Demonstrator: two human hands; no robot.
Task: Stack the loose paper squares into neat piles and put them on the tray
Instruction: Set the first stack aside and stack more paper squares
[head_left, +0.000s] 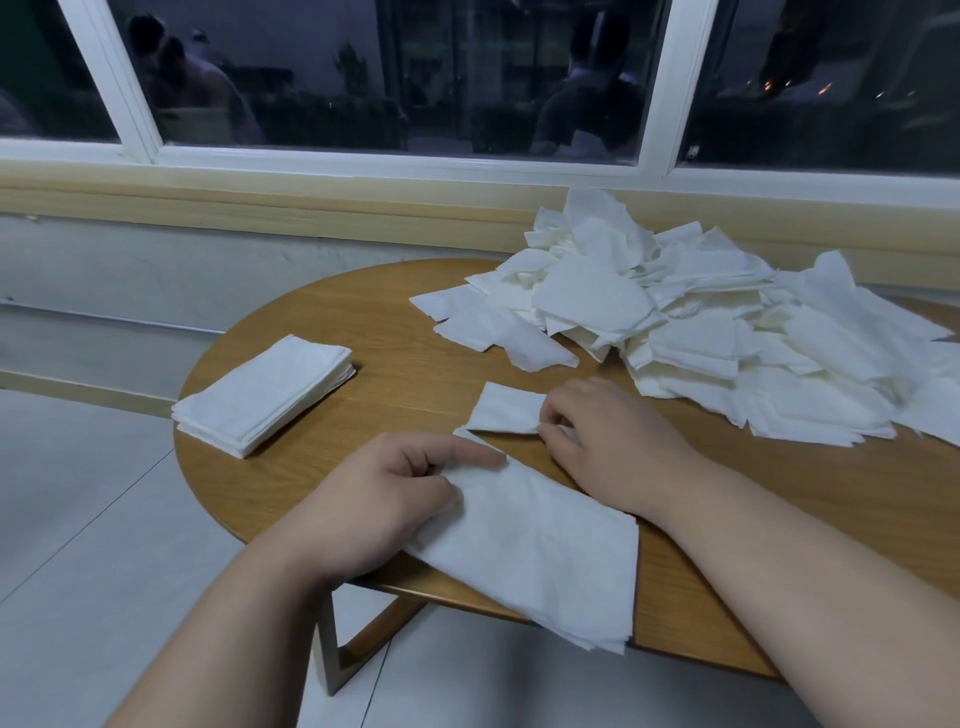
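Head view. The left hand (395, 483) steadies the stack (545, 551) being built at the near edge of the table (405, 364). Its index finger and thumb lie on the top sheet and the other fingers are curled. Whether any finger hooks under the stack's edge, making this a grip and not a press, cannot be told from this angle. The stack's near corner overhangs the table edge. The right hand (597, 436) pinches the near edge of a single square (506, 408) between thumb and fingertips. The square lies flat on the table just beyond the stack. A finished pile (265, 395), its edges squared, sits at the table's left side, well apart from both hands. The loose heap (701, 322) fills the far right of the table. No tray is in view.

Step in hand, as judged: carrying the pinched square onto the stack. To do it well:

- Lift the square by its edge only, so that the soft paper does not crease or fold over.
- Bring it over the stack and match one corner and one long edge first, then let the rest settle.
- Keep the left hand's weight on the stack so the sheets below do not slide, and lift the index finger only as the new sheet arrives.
- Draw the stack further onto the table, since the overhanging corner could sag or tip as it grows.
- Square the edges against both hands now and then.
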